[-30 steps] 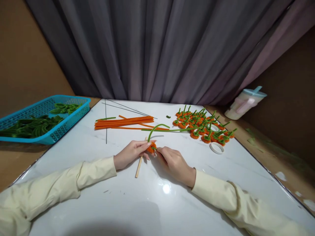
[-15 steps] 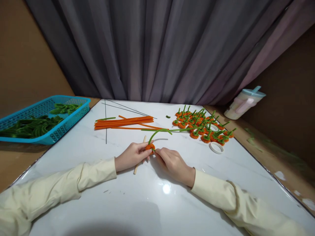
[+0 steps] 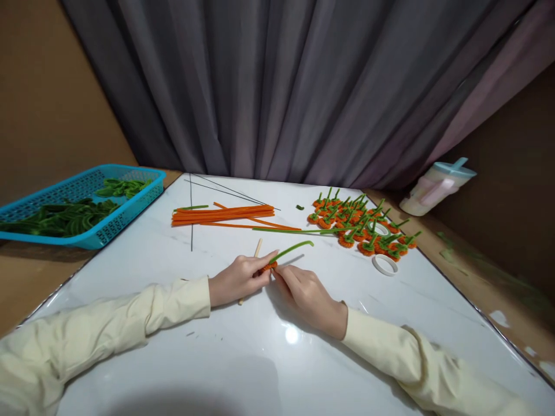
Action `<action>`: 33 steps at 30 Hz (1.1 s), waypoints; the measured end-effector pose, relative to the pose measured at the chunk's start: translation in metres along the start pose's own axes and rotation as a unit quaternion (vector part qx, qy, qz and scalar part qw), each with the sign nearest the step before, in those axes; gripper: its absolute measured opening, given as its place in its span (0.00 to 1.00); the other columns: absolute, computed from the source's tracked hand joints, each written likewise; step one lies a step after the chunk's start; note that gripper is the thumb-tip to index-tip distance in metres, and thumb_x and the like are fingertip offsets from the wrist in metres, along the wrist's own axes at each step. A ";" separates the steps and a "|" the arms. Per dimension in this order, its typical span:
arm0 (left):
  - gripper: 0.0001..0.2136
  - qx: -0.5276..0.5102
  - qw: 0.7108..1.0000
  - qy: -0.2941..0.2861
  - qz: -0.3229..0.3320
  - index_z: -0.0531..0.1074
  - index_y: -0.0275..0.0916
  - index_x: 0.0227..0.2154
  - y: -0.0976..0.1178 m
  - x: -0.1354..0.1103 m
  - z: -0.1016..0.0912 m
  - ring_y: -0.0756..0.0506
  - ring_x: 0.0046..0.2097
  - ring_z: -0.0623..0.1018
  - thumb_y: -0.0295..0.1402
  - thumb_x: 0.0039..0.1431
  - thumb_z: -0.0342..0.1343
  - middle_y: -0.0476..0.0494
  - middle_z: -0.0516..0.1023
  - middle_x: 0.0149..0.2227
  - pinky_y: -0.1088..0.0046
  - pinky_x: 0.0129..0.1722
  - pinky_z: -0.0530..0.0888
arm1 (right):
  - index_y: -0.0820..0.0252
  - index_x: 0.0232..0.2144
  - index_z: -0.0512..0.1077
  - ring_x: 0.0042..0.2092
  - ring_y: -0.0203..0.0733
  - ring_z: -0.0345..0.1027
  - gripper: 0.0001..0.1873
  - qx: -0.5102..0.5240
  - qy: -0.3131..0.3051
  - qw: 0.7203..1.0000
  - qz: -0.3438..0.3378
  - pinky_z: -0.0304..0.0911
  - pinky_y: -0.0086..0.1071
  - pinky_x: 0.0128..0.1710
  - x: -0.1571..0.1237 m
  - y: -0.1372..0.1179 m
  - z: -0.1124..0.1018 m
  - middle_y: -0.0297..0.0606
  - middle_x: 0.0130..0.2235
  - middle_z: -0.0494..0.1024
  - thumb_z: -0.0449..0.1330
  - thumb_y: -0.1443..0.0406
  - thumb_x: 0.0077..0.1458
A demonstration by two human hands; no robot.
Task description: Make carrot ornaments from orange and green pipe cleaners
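White tabletop [image 3: 243, 358] is carrying the work. At its centre the left hand [image 3: 240, 278] is closing snugly around a wooden stick [image 3: 257, 249] and the small orange coil [image 3: 269, 266] on it. The right hand [image 3: 306, 294] is pinching the green stem [image 3: 291, 250] at the coil's base. At 2 o'clock a heap of finished pieces [image 3: 359, 222] is lying, and at 11 o'clock unused orange pipe cleaners [image 3: 223, 214] are waiting. Against half a second ago, the stem is lying flatter, no longer arching upward.
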State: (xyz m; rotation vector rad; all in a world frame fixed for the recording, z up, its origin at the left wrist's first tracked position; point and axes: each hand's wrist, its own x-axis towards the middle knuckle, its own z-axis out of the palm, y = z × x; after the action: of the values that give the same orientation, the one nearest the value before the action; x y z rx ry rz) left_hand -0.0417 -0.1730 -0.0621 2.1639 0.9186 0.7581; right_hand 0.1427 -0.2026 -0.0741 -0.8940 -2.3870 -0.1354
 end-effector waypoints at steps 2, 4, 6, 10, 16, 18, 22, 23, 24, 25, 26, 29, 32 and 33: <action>0.18 -0.025 0.999 0.001 -0.021 0.70 0.37 0.48 0.002 0.002 -0.002 0.55 0.20 0.62 0.29 0.53 0.48 0.55 0.64 0.19 0.81 0.23 0.63 | 0.63 0.33 0.62 0.25 0.36 0.58 0.08 0.008 0.005 1.000 0.007 0.53 0.30 0.24 0.001 -0.002 -0.001 0.36 0.25 0.67 0.43 0.71 0.60; 0.15 -0.085 0.994 -0.018 -0.068 0.73 0.34 0.42 0.005 0.005 -0.004 0.55 0.20 0.63 0.30 0.53 0.49 0.54 0.64 0.17 0.80 0.22 0.63 | 0.63 0.35 0.62 0.25 0.36 0.59 0.06 0.031 0.014 0.999 0.015 0.53 0.30 0.24 0.003 -0.004 -0.004 0.35 0.24 0.67 0.46 0.70 0.59; 0.14 -0.179 0.974 -0.050 -0.128 0.74 0.31 0.39 0.006 0.009 -0.007 0.54 0.19 0.64 0.32 0.53 0.50 0.54 0.64 0.17 0.79 0.21 0.63 | 0.63 0.36 0.63 0.25 0.36 0.60 0.05 0.072 0.022 0.997 0.029 0.55 0.29 0.24 0.005 -0.005 -0.008 0.35 0.25 0.67 0.49 0.69 0.58; 0.18 -0.343 0.918 -0.081 -0.184 0.71 0.29 0.42 0.004 0.014 -0.013 0.55 0.18 0.63 0.36 0.51 0.54 0.54 0.64 0.17 0.79 0.19 0.61 | 0.61 0.42 0.62 0.33 0.38 0.65 0.09 0.148 0.062 0.986 0.049 0.63 0.31 0.31 0.009 -0.001 -0.014 0.39 0.32 0.71 0.51 0.69 0.57; 0.12 -0.415 0.882 -0.121 -0.186 0.73 0.28 0.32 0.002 0.016 -0.016 0.55 0.19 0.62 0.34 0.51 0.54 0.51 0.65 0.18 0.79 0.18 0.59 | 0.59 0.48 0.61 0.44 0.43 0.64 0.16 0.189 0.063 0.977 0.072 0.67 0.38 0.40 0.013 0.005 -0.012 0.45 0.43 0.69 0.55 0.65 0.57; 0.11 -0.415 0.881 -0.126 -0.190 0.72 0.29 0.30 0.003 0.016 -0.016 0.55 0.19 0.63 0.35 0.52 0.54 0.50 0.66 0.18 0.79 0.17 0.59 | 0.59 0.46 0.62 0.42 0.42 0.65 0.13 0.191 0.064 0.977 0.076 0.67 0.37 0.39 0.014 0.005 -0.010 0.44 0.41 0.70 0.55 0.65 0.58; 0.16 -0.408 0.881 -0.136 -0.199 0.72 0.29 0.31 0.005 0.017 -0.016 0.55 0.17 0.62 0.40 0.55 0.52 0.50 0.67 0.17 0.78 0.17 0.58 | 0.59 0.47 0.62 0.41 0.41 0.66 0.13 0.190 0.071 0.977 0.069 0.68 0.36 0.39 0.013 0.005 -0.008 0.44 0.41 0.71 0.53 0.66 0.59; 0.17 -0.403 0.882 -0.141 -0.199 0.72 0.28 0.31 0.005 0.017 -0.016 0.56 0.16 0.62 0.42 0.56 0.50 0.49 0.68 0.18 0.78 0.17 0.57 | 0.59 0.47 0.62 0.41 0.41 0.66 0.13 0.190 0.071 0.977 0.067 0.68 0.36 0.38 0.013 0.005 -0.008 0.44 0.42 0.71 0.53 0.67 0.59; 0.19 -0.397 0.885 -0.145 -0.197 0.71 0.28 0.32 0.005 0.017 -0.016 0.56 0.16 0.61 0.43 0.57 0.49 0.48 0.69 0.19 0.78 0.16 0.56 | 0.59 0.47 0.62 0.42 0.41 0.66 0.13 0.189 0.072 0.977 0.065 0.68 0.36 0.38 0.013 0.006 -0.007 0.44 0.42 0.71 0.53 0.67 0.59; 0.19 -0.390 0.888 -0.150 -0.194 0.71 0.29 0.32 0.004 0.017 -0.016 0.57 0.15 0.61 0.44 0.58 0.48 0.48 0.70 0.19 0.78 0.16 0.55 | 0.59 0.47 0.62 0.42 0.41 0.66 0.13 0.187 0.073 0.978 0.063 0.68 0.35 0.38 0.012 0.006 -0.007 0.44 0.43 0.71 0.53 0.68 0.59; 0.19 -0.383 0.891 -0.154 -0.189 0.71 0.29 0.32 0.004 0.016 -0.016 0.57 0.15 0.60 0.45 0.58 0.48 0.48 0.70 0.20 0.78 0.16 0.55 | 0.58 0.47 0.62 0.42 0.41 0.66 0.13 0.183 0.075 0.978 0.061 0.68 0.35 0.38 0.011 0.007 -0.006 0.44 0.42 0.71 0.53 0.68 0.59; 0.18 -0.370 0.896 -0.166 -0.183 0.70 0.30 0.30 0.002 0.014 -0.016 0.58 0.15 0.59 0.44 0.59 0.47 0.47 0.71 0.21 0.78 0.16 0.53 | 0.58 0.46 0.64 0.41 0.41 0.66 0.12 0.171 0.080 0.981 0.049 0.68 0.36 0.38 0.009 0.009 -0.003 0.43 0.39 0.72 0.54 0.68 0.58; 0.17 -0.362 0.898 -0.173 -0.182 0.70 0.31 0.31 0.002 0.013 -0.016 0.58 0.14 0.58 0.43 0.60 0.47 0.48 0.71 0.21 0.78 0.15 0.51 | 0.59 0.45 0.64 0.41 0.40 0.66 0.12 0.165 0.084 0.982 0.034 0.67 0.36 0.39 0.008 0.011 -0.002 0.42 0.38 0.72 0.53 0.70 0.58; 0.17 -0.362 0.898 -0.172 -0.182 0.70 0.31 0.31 0.002 0.013 -0.015 0.58 0.14 0.58 0.43 0.60 0.46 0.48 0.71 0.21 0.78 0.15 0.51 | 0.59 0.45 0.64 0.41 0.40 0.66 0.12 0.165 0.087 0.982 0.031 0.67 0.36 0.40 0.008 0.011 -0.002 0.42 0.39 0.72 0.52 0.71 0.58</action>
State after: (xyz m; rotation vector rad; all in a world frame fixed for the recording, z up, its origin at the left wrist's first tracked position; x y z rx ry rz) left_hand -0.0441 -0.1590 -0.0476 1.3542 0.6751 0.4102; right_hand 0.1456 -0.1902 -0.0686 -0.7631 -2.1354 0.1948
